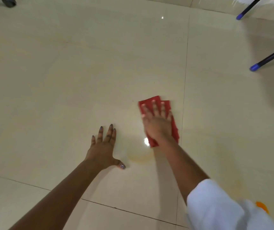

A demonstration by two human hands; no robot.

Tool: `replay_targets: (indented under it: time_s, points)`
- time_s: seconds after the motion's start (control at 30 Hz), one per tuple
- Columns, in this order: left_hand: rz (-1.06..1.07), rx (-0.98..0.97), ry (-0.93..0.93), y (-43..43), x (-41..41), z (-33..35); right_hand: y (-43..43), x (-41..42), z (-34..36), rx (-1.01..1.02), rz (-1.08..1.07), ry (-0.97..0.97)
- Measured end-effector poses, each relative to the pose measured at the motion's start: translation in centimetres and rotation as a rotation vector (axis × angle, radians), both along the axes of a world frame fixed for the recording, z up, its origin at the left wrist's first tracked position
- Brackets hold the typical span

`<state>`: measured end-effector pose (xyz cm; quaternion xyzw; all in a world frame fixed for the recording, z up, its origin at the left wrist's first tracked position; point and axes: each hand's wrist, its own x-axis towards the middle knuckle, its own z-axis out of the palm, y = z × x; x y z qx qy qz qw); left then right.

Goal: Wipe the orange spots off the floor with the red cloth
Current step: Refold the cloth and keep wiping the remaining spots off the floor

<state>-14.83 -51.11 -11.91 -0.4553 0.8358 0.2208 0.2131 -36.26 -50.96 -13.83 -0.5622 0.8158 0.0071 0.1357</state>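
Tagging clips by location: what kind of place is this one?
Probably an indoor room in a home or office; which one isn't clear. Cues: glossy cream floor tiles with thin joints, thin dark furniture legs with blue feet at the right, and a ceiling light's glare beside the red cloth.

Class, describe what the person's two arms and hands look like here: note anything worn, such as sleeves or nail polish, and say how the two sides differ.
The left hand has grey-purple polish on its nails, and its forearm is bare, with no sleeve in view. The right arm wears a white sleeve pushed up the forearm. The right hand shows pale nails. No rings, watch or bracelets are visible on either.
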Motion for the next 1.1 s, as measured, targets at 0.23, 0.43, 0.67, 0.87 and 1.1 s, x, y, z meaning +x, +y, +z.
replay_targets:
  time_s: [0.23,0.43,0.67,0.87,1.1]
  points:
    - [0.004,-0.05,-0.056,-2.7,2.5,1.4,12.2,4.8,-0.6,-0.142,0.326,0.058]
    - [-0.005,0.004,-0.082,-3.8,2.6,0.4,1.1,-5.9,-0.2,-0.033,-0.108,0.058]
    - [0.009,0.012,-0.066,-4.2,3.0,-0.1,-6.2,6.3,0.0,-0.1,0.259,-0.063]
    - [0.018,-0.011,-0.039,-4.0,2.9,-0.1,4.1,2.5,-0.5,-0.153,0.256,0.016]
    - [0.051,-0.017,0.021,-3.9,3.2,0.3,-2.9,5.2,0.0,-0.039,0.151,-0.046]
